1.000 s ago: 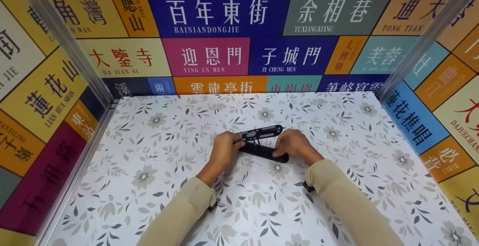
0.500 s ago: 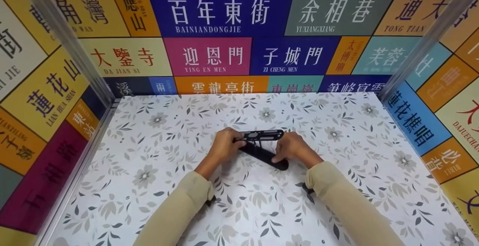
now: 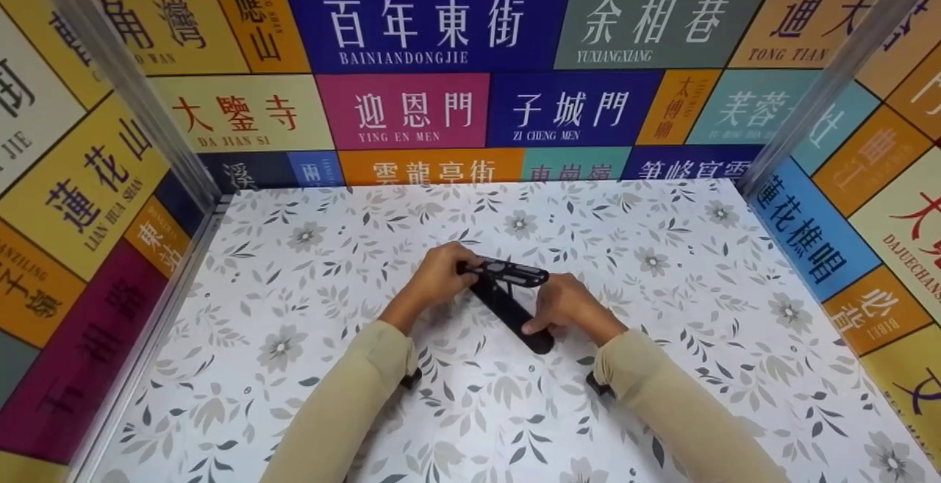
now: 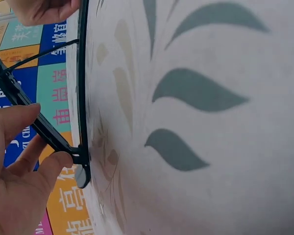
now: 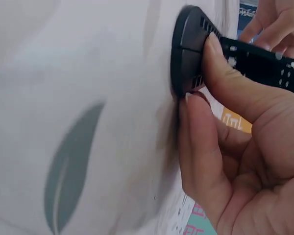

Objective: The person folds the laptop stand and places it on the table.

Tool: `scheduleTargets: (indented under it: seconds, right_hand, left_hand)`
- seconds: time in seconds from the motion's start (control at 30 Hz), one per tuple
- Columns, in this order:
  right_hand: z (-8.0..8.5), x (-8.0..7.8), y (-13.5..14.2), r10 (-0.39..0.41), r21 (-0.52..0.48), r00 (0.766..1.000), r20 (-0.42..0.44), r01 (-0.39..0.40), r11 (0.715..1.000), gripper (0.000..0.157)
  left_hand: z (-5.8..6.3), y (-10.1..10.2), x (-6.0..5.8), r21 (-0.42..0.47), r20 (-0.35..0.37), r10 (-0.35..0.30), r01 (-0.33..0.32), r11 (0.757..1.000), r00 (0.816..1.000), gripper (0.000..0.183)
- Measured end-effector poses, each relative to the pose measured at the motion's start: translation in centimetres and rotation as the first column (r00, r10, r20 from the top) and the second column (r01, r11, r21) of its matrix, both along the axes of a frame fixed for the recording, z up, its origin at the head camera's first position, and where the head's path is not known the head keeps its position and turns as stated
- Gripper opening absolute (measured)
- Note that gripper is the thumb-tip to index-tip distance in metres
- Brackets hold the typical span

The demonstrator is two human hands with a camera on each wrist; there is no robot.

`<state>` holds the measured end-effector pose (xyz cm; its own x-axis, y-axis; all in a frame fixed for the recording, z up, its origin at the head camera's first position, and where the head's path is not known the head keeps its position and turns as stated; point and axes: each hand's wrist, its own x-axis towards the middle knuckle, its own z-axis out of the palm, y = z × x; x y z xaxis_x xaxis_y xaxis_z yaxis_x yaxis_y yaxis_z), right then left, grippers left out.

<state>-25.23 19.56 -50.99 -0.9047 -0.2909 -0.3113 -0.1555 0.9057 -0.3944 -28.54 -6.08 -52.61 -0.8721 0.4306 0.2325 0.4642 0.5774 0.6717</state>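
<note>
A black folding stand (image 3: 506, 312) is made of two long, round-ended bars joined at one end and spread in a V. A thin strut (image 4: 41, 54) crosses between the bars in the left wrist view. My left hand (image 3: 441, 275) grips the joined end, thumb and fingers on the slotted upper bar (image 3: 518, 271). At the other end, my right hand (image 3: 564, 303) pinches the lower bar near its rounded tip. That tip (image 5: 188, 54), close over the tabletop in the right wrist view, sits between my thumb and fingers.
A white tabletop (image 3: 294, 402) with grey leaf and flower print lies under both hands. Colourful panels (image 3: 426, 20) with large lettering surround it at the back and sides. Clear upright edges (image 3: 184, 152) stand at the back corners.
The stand has turned, and the free ends of both bars have swung toward me, the lower bar further. My right hand has moved nearer with it. My left hand still holds the joined end.
</note>
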Motion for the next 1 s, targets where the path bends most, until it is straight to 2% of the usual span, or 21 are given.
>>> scheduleTargets:
  seconds: [0.2, 0.37, 0.57, 0.8, 1.0]
  right_hand:
    - [-0.1, 0.9, -0.8, -0.033, 0.021, 0.999, -0.003, 0.034, 0.999, 0.046]
    - [-0.3, 1.6, -1.3, -0.078, -0.038, 0.997, -0.006, 0.078, 0.996, 0.046]
    - [-0.5, 2.3, -1.9, -0.064, -0.083, 0.997, -0.040, 0.061, 0.995, 0.045]
    - [-0.7, 2.8, -2.5, -0.057, -0.135, 0.998, -0.039, 0.051, 0.990, 0.042]
    - [-0.9, 2.8, -3.1, -0.046, -0.120, 0.999, -0.030, 0.042, 0.992, 0.042]
  left_hand:
    - [-0.4, 0.2, -0.6, 0.026, -0.011, -0.024, 0.024, 0.999, 1.000, 0.020]
    - [-0.7, 0.5, -1.0, 0.064, -0.025, -0.047, 0.049, 0.997, 0.999, 0.020]
    - [-0.9, 0.8, -1.5, 0.060, -0.007, -0.076, 0.076, 0.995, 0.997, 0.024]
    - [-0.9, 1.3, -1.8, 0.087, -0.022, -0.117, 0.119, 0.989, 0.993, 0.027]
    - [-0.7, 1.7, -2.3, 0.104, 0.028, -0.126, 0.123, 0.987, 0.992, 0.029]
